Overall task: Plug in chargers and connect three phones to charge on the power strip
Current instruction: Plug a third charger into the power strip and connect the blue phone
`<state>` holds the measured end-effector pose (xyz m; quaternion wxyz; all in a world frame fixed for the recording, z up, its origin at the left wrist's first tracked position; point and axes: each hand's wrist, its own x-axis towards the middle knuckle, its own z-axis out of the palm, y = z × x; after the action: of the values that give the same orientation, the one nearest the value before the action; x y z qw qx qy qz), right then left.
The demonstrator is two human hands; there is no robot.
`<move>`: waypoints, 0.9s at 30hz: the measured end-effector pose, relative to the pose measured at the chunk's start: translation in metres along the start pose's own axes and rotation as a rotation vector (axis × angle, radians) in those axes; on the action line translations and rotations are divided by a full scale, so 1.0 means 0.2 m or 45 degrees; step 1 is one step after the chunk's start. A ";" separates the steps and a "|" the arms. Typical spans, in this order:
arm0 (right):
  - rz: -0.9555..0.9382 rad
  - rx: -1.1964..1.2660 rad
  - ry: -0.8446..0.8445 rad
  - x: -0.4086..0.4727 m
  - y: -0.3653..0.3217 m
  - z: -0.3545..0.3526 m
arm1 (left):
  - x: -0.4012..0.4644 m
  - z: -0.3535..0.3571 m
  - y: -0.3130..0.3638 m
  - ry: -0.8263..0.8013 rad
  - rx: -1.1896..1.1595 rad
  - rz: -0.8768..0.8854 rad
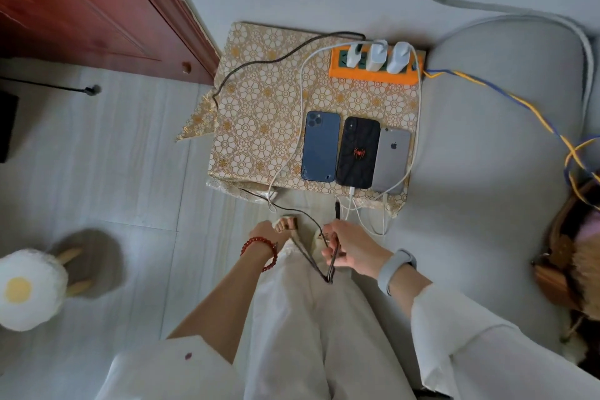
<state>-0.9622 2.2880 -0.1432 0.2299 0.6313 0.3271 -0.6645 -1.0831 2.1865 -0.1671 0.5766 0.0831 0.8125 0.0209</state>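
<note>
Pale tiled floor; gold floral-cloth table [259, 127] carries orange power strip [373, 75]. Right hand [352, 248] pinches limp dark braided cable [311, 256]; left hand [268, 232] state unclear. Blue glass-backed phone [319, 146], leftmost, appears unplugged. Judgement: light, floppy cable; grip at stiff connector.

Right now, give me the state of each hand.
Left hand: cannot tell; mostly hidden behind the wrist.
Right hand: closed on the dark cable.

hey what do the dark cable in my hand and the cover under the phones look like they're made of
The dark cable, held in the right hand, looks fabric-braided: matte, faintly textured. The cover looks like woven cloth with a shiny gold floral pattern; its edges fold and drape.
</note>
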 end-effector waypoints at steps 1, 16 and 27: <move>-0.038 0.022 0.030 0.04 -0.02 0.00 | 0.02 -0.01 0.02 0.029 -0.040 0.048; -0.772 -0.190 0.443 0.32 -0.34 -0.01 | 0.27 -0.09 0.45 0.265 -0.340 0.494; -0.665 0.043 0.362 0.33 -0.35 -0.04 | 0.30 -0.13 0.51 0.209 -0.526 0.469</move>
<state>-1.0141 2.3478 -0.1979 -0.0076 0.6163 0.4962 -0.6115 -1.1152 2.2987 -0.2019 0.5000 0.1080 0.8063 0.2970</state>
